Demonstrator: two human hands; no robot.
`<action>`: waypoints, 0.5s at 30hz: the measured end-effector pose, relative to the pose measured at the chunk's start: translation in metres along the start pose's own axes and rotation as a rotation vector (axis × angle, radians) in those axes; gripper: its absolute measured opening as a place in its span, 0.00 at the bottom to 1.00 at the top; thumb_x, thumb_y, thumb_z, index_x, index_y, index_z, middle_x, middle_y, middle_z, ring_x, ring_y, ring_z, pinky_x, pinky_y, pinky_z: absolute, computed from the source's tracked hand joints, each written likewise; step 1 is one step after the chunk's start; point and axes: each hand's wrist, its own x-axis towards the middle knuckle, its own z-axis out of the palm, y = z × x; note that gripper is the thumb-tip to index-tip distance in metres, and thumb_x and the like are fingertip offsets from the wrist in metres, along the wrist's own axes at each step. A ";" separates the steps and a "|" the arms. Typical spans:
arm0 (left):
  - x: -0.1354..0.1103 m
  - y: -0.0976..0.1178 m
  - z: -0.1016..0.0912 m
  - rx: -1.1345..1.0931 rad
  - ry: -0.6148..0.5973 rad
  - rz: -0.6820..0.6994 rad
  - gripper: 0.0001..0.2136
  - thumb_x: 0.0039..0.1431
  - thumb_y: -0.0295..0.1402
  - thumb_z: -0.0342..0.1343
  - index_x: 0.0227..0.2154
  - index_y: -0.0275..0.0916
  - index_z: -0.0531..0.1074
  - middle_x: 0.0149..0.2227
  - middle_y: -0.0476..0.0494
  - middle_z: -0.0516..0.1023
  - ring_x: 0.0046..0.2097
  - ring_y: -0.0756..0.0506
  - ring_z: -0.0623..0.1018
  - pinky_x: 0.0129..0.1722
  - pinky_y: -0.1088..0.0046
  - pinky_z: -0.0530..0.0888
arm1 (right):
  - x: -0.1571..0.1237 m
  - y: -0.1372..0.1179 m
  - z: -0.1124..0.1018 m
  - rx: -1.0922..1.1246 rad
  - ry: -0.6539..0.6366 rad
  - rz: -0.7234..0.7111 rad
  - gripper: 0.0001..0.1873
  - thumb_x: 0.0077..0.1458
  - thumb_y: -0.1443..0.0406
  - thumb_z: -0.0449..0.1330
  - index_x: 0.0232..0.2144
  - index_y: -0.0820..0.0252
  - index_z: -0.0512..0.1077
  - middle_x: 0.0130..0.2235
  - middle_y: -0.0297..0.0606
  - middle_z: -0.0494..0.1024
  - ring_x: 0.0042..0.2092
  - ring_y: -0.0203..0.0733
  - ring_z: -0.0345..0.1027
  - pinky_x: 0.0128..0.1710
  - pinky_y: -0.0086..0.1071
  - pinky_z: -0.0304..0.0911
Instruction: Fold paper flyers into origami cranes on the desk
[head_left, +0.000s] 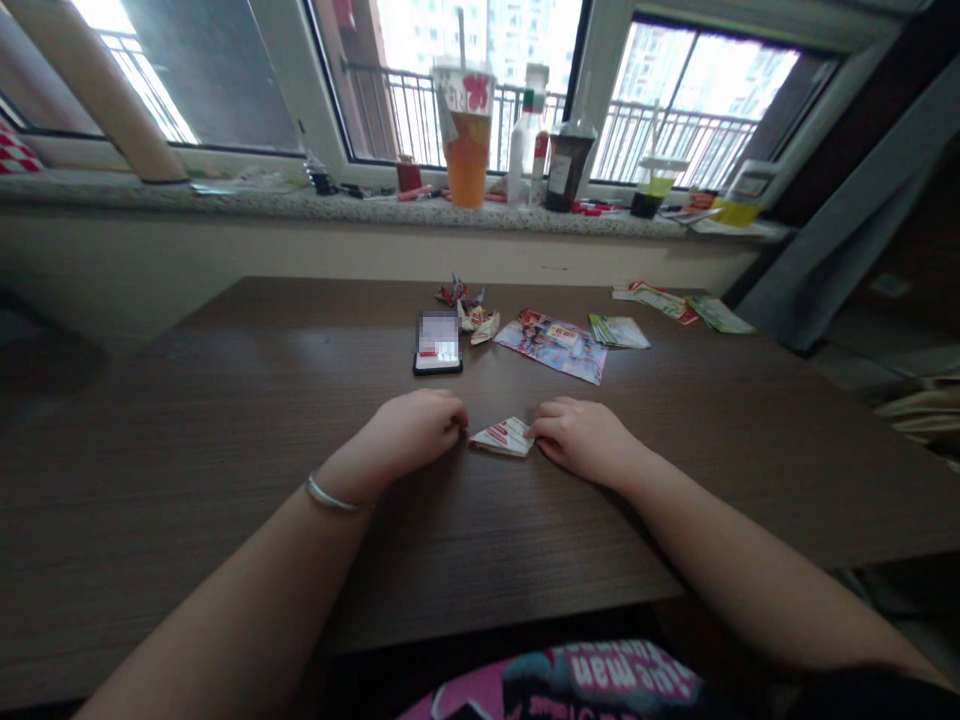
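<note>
A small folded piece of printed paper (504, 437) lies on the dark wooden table (225, 430) between my two hands. My left hand (416, 430), a silver bangle on its wrist, rests curled on the table and touches the paper's left tip with its fingertips. My right hand (581, 435) is also curled, its fingers pinching the paper's right edge against the table.
A phone (437, 343) lies beyond the paper, with folded paper figures (471, 308), a printed leaflet (553, 344) and more leaflets (619, 331) to its right. Drink cups (466, 135) and bottles stand on the window sill (225, 203). A curtain hangs at right.
</note>
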 end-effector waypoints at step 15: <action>0.005 0.012 0.014 0.085 0.077 0.255 0.12 0.61 0.32 0.54 0.46 0.41 0.74 0.41 0.42 0.75 0.44 0.42 0.74 0.46 0.65 0.71 | 0.004 -0.003 0.000 0.046 0.025 -0.043 0.14 0.59 0.59 0.57 0.43 0.59 0.75 0.45 0.43 0.78 0.48 0.47 0.69 0.47 0.36 0.61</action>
